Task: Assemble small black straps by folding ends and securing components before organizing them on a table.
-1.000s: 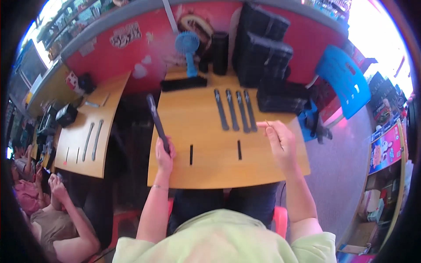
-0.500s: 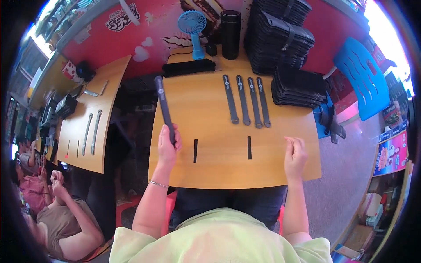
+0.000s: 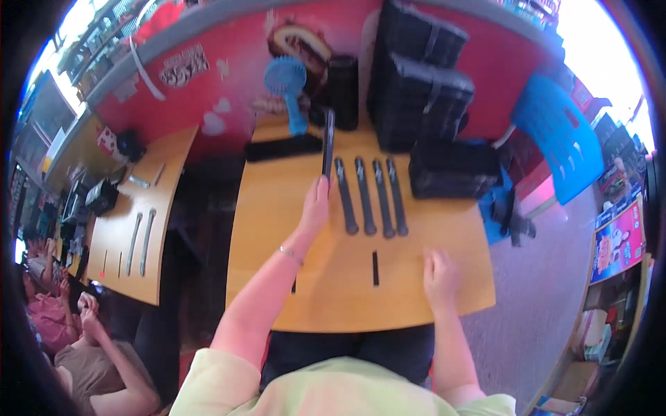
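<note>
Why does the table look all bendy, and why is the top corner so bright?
In the head view the fisheye lens bows the table edges and leaves a black rim; daylight blows out the upper right corner white; the left hand and its black stick look slightly soft.

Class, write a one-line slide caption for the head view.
Left hand lifts a long black grip beside four laid on the wooden table.
</note>
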{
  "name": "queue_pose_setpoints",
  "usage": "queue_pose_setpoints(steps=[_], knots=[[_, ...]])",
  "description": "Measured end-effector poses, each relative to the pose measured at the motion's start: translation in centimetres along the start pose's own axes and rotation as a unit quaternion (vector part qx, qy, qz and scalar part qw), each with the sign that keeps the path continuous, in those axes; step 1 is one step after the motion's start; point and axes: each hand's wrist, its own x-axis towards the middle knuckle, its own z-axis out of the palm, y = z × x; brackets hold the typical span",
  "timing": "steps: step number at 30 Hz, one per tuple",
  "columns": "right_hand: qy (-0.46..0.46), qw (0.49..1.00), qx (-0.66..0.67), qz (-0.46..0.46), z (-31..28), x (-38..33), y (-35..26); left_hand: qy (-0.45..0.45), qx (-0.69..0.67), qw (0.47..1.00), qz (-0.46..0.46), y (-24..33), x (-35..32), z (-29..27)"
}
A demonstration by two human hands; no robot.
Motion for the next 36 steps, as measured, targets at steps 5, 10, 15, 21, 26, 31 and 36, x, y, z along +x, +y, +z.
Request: queue_pose_setpoints(steps=[5, 10, 15, 21, 26, 31, 36], knots=[[-0.013, 0.999, 0.04, 0.025, -0.9, 0.0, -1.3, 0.029, -0.037, 0.999, 0.02, -0.4, -0.3, 1.4], [0.027, 0.997, 0.074, 0.019, -1.3, 0.4, -1.6, 0.027, -0.026, 0.997, 0.061, -0.7, 0.6, 1.9], [0.033, 0.996, 0.081, 0.012, -1.1, 0.3, -1.5, 0.023, -0.057, 0.998, 0.026, -0.9, 1.1, 2.6], [0.026, 0.996, 0.078, 0.022, -1.0, -0.2, -1.6, 0.037, -0.141, 0.988, 0.054, 2.0, -1.7, 0.6], [0.013, 0.997, 0.08, 0.016, -1.9, -0.9, -1.7, 0.006, -0.204, 0.979, 0.006, 7.9, -9.7, -3.4], [0.017, 0.993, 0.112, -0.028, -0.7, -0.4, -2.8, 0.001, -0.336, 0.94, -0.06, 7.9, -16.8, -5.9], [-0.011, 0.985, 0.155, -0.075, -2.3, -0.3, -8.6, -0.003, -0.415, 0.905, -0.095, 7.7, -20.4, -6.0]])
